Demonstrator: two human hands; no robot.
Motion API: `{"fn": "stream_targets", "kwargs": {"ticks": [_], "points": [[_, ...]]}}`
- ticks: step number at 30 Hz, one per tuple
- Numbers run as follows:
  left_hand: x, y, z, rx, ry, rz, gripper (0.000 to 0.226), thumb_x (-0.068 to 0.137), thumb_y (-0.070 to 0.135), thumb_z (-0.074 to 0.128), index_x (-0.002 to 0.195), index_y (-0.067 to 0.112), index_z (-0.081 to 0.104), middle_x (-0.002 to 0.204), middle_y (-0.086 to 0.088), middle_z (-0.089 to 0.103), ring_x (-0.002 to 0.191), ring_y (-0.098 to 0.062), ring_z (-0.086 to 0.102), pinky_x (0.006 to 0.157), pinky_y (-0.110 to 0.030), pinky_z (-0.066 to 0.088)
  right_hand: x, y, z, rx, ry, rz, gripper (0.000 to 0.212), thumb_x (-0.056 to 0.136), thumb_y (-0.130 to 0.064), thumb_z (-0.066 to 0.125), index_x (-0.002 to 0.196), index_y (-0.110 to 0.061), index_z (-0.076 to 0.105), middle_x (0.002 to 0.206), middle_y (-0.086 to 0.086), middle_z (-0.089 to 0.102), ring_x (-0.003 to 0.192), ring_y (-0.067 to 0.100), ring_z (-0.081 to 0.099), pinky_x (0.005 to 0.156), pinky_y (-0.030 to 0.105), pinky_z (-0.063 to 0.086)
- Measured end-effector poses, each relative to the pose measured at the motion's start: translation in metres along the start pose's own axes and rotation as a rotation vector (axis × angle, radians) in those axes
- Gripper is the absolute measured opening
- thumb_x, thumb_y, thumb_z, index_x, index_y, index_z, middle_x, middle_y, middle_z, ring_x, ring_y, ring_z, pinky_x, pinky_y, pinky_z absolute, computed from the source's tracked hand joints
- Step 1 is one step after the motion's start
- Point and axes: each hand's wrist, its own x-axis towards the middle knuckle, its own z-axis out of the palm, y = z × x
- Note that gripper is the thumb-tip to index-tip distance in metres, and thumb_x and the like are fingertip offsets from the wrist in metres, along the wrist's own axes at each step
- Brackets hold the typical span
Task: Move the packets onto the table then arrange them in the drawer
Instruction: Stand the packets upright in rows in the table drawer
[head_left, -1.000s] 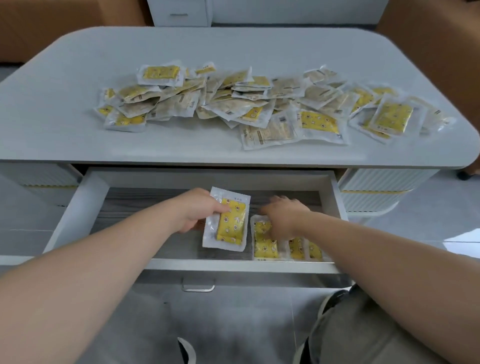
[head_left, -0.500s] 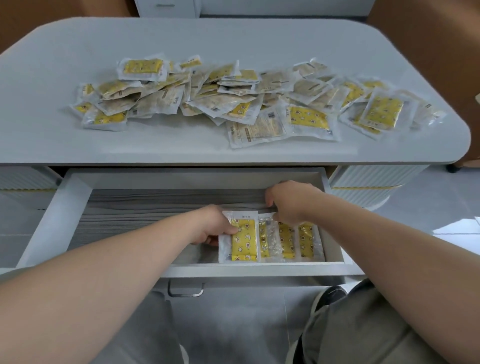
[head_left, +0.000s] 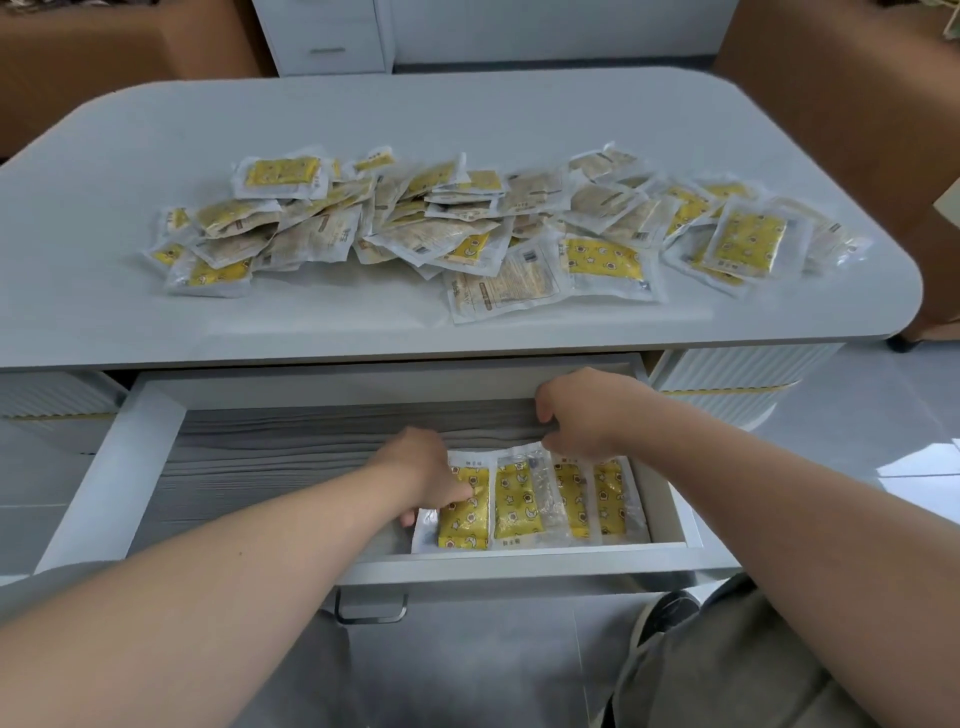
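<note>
A heap of clear packets with yellow contents (head_left: 467, 228) lies across the grey table top (head_left: 363, 130). Below it the drawer (head_left: 109, 483) stands pulled out. Several yellow packets lie side by side in its front right corner (head_left: 571, 499). My left hand (head_left: 426, 478) presses on the leftmost packet (head_left: 465, 519) of that row, fingers on its upper left part. My right hand (head_left: 582, 410) hovers over the back edge of the row, fingertips touching the tops of the middle packets.
The drawer's left and middle floor (head_left: 270, 467) shows bare grey wood grain. A metal handle (head_left: 371, 608) hangs under the drawer front. A white cabinet (head_left: 327, 36) stands behind the table, with brown furniture at both sides. My knee (head_left: 727, 665) is at lower right.
My left hand has carried the packet rightward and laid it flat at the left end of the row. My right hand has moved back from the row's middle to its rear edge.
</note>
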Motion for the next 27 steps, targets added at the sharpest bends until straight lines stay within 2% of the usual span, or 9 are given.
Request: {"fn": "stream_targets", "kwargs": {"ticks": [5,8,11,14,16,18,22,24,27], "points": [[-0.006,-0.002,0.006,-0.038,-0.06,-0.049,0.058,0.091,0.061,0.058,0.079,0.004,0.055,0.068,-0.008,0.067,0.05,-0.02,0.065,0.059,-0.03,0.06,-0.012,0.001,-0.014,0.036,0.055,0.013,0.028,0.097,-0.038,0.057,0.116,-0.019,0.064,0.107,0.002,0.065,0.099,0.025,0.063,0.087,0.043,0.057],[-0.009,-0.001,0.005,0.147,0.064,0.013,0.061,0.089,0.067,0.055,0.092,0.007,0.062,0.088,-0.007,0.066,0.074,-0.023,0.064,0.064,-0.031,0.052,-0.018,0.002,-0.026,0.117,0.11,0.019,0.027,0.097,-0.041,0.059,0.104,-0.018,0.069,0.102,-0.001,0.067,0.096,0.022,0.063,0.085,0.04,0.057],[-0.023,0.012,-0.015,0.352,0.264,0.094,0.06,0.089,0.073,0.047,0.1,0.016,0.061,0.101,-0.001,0.064,0.091,-0.023,0.062,0.067,-0.031,0.045,-0.025,0.009,-0.039,0.24,0.198,0.02,0.025,0.095,-0.044,0.062,0.084,-0.021,0.066,0.084,-0.006,0.063,0.081,0.015,0.06,0.071,0.032,0.052],[-0.048,0.031,-0.053,0.245,0.605,0.226,0.041,0.096,0.061,0.047,0.087,0.022,0.057,0.075,0.005,0.057,0.077,-0.023,0.064,0.06,-0.029,0.044,-0.025,0.019,-0.047,0.401,0.369,0.068,0.029,0.094,-0.041,0.063,0.076,-0.018,0.063,0.076,-0.003,0.062,0.072,0.016,0.059,0.06,0.028,0.044],[-0.059,0.034,-0.075,0.114,0.958,0.438,0.03,0.096,0.048,0.055,0.083,0.022,0.058,0.065,0.008,0.054,0.067,-0.02,0.062,0.056,-0.028,0.042,-0.022,0.024,-0.049,0.419,0.562,0.161,0.022,0.095,-0.039,0.061,0.09,-0.018,0.065,0.093,-0.003,0.063,0.089,0.021,0.06,0.067,0.031,0.046],[-0.057,0.027,-0.087,0.043,1.113,0.623,0.026,0.093,0.044,0.061,0.101,0.019,0.066,0.088,0.004,0.066,0.087,-0.019,0.064,0.067,-0.031,0.051,-0.015,0.029,-0.048,0.301,0.674,0.224,0.034,0.097,-0.041,0.058,0.123,-0.019,0.063,0.128,0.003,0.056,0.122,0.027,0.049,0.092,0.039,0.046],[-0.033,0.014,-0.092,0.243,0.824,0.566,0.081,0.095,0.063,0.047,0.157,0.018,0.024,0.165,0.0,0.023,0.152,-0.02,0.018,0.122,-0.038,0.023,-0.005,0.035,-0.043,0.191,0.544,0.229,0.068,0.099,-0.056,0.046,0.156,-0.021,0.03,0.166,0.002,0.021,0.151,0.032,0.016,0.117,0.051,0.024],[-0.028,0.008,-0.09,0.265,0.769,0.534,0.09,0.093,0.07,0.042,0.16,0.02,0.009,0.166,-0.001,0.019,0.153,-0.019,0.013,0.124,-0.038,0.015,-0.003,0.035,-0.042,0.174,0.502,0.231,0.069,0.1,-0.059,0.042,0.156,-0.021,0.029,0.165,0.003,0.025,0.15,0.031,0.018,0.117,0.051,0.023],[-0.026,0.003,-0.082,0.324,0.846,0.522,0.092,0.09,0.069,0.051,0.16,0.019,0.017,0.14,-0.001,0.047,0.131,-0.023,0.041,0.113,-0.037,0.033,-0.006,0.032,-0.04,0.11,0.531,0.248,0.068,0.096,-0.064,0.045,0.148,-0.02,0.042,0.149,0.009,0.041,0.14,0.033,0.031,0.113,0.048,0.027]]}}
